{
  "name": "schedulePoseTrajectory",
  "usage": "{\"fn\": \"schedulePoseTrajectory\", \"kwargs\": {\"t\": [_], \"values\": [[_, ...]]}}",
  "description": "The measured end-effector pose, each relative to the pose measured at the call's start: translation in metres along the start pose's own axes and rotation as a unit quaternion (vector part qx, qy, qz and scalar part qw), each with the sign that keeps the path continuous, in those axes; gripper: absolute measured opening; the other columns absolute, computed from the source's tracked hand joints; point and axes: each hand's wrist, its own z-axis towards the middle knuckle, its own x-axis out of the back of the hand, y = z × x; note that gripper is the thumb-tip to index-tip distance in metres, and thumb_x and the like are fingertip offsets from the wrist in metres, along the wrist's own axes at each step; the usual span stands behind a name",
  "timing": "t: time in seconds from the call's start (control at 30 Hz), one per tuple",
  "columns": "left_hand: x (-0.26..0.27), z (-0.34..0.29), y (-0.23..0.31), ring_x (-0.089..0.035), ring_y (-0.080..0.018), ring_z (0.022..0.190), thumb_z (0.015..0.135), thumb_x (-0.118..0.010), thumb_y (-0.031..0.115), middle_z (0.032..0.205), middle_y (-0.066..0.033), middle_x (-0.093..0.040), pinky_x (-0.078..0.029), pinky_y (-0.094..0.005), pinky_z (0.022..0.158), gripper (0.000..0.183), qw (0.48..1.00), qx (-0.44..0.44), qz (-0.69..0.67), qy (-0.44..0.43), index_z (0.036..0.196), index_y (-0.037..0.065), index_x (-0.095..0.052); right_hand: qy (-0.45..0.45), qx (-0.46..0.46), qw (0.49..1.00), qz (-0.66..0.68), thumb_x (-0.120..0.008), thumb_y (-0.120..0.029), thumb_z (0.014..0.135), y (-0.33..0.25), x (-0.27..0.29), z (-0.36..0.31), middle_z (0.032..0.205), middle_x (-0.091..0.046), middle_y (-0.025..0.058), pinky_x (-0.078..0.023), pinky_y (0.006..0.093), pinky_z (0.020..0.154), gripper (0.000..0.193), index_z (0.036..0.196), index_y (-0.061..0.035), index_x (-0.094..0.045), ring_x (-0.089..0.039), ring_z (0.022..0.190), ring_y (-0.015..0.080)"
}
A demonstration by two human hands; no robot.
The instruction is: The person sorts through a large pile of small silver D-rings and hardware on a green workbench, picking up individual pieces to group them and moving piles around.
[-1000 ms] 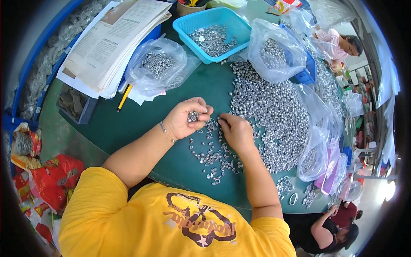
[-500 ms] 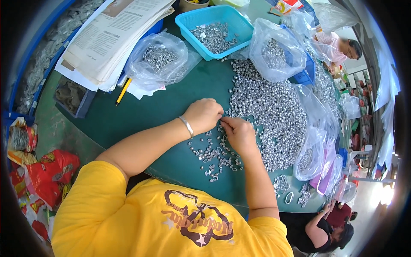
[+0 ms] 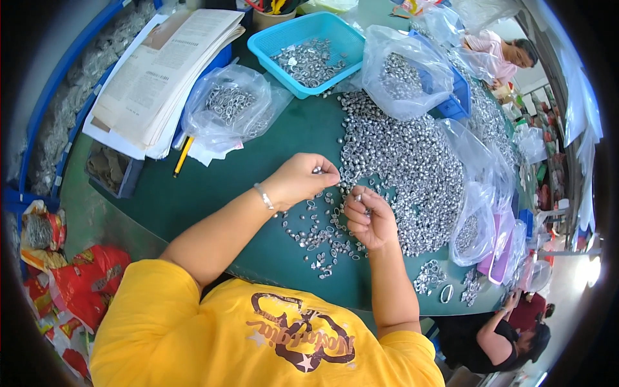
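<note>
Over the green table, my left hand, with a silver bangle at its wrist, is closed. A small silver metal piece shows among its curled fingers; what its fingertips pinch is too small to make out. Just to the right and slightly nearer, my right hand has its palm turned up and fingers curled around small silver pieces. The two hands are apart. A large heap of rounded silver pieces lies beyond and right of them. Loose oval rings and small pieces are scattered below my hands.
A turquoise basket and clear bags of metal parts stand at the back. A paper stack, yellow pencil and grey bin sit left. More parts lie near right. Two co-workers are on the right.
My hands were together at the fingertips and have drawn apart. My right hand has moved down and right and turned palm up, showing silver pieces. The whole view has shifted slightly.
</note>
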Motion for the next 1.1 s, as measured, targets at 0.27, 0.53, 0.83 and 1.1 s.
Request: {"fn": "schedulePoseTrajectory", "kwargs": {"t": [0.27, 0.53, 0.83, 1.1], "values": [[0.007, -0.011, -0.012, -0.041, -0.0035, 0.057, 0.088, -0.052, 0.005, 0.089, -0.0102, -0.057, -0.033, -0.0141, 0.045, 0.013, 0.93, 0.084, -0.353, -0.055, 0.1, -0.001, -0.054, -0.065, 0.025, 0.996, 0.061, -0.043, -0.011, 0.084, 0.009, 0.006, 0.005, 0.067, -0.046, 0.0088, -0.027, 0.0207, 0.037, 0.017, 0.095, -0.0025, -0.052, -0.036, 0.047, 0.012], [0.018, -0.006, -0.016, -0.041, -0.0031, 0.056, 0.088, -0.054, 0.005, 0.091, -0.0058, -0.057, -0.032, -0.014, 0.043, 0.013, 0.932, 0.063, -0.355, -0.024, 0.098, -0.003, -0.057, 0.171, 0.278, 0.43, -0.842, -0.064, -0.016, 0.08, 0.008, -0.013, 0.04, 0.075, -0.063, 0.0173, -0.048, 0.0352, 0.057, 0.012, 0.083, -0.0036, -0.063, -0.061, 0.062, 0.0307], [0.014, -0.007, -0.021, -0.041, -0.0031, 0.056, 0.089, -0.052, 0.004, 0.088, -0.0058, -0.057, -0.031, -0.0142, 0.043, 0.017, 0.897, 0.103, -0.426, -0.057, 0.105, 0.0, -0.054, 0.017, 0.024, 0.996, -0.083, -0.044, -0.017, 0.094, -0.006, -0.017, 0.026, 0.065, -0.038, 0.001, -0.022, 0.0174, 0.039, 0.01, 0.094, -0.0067, -0.046, -0.031, 0.048, 0.006], [0.014, -0.007, -0.023, -0.042, -0.0032, 0.056, 0.088, -0.051, 0.002, 0.086, -0.0076, -0.057, -0.031, -0.0135, 0.041, 0.016, 0.901, 0.084, -0.416, -0.086, 0.103, 0.0, -0.055, -0.062, 0.05, 0.996, 0.049, -0.041, -0.012, 0.089, -0.003, -0.008, 0.014, 0.063, -0.041, 0.0045, -0.026, 0.0203, 0.036, 0.01, 0.092, -0.0046, -0.047, -0.035, 0.046, 0.0108]]}}
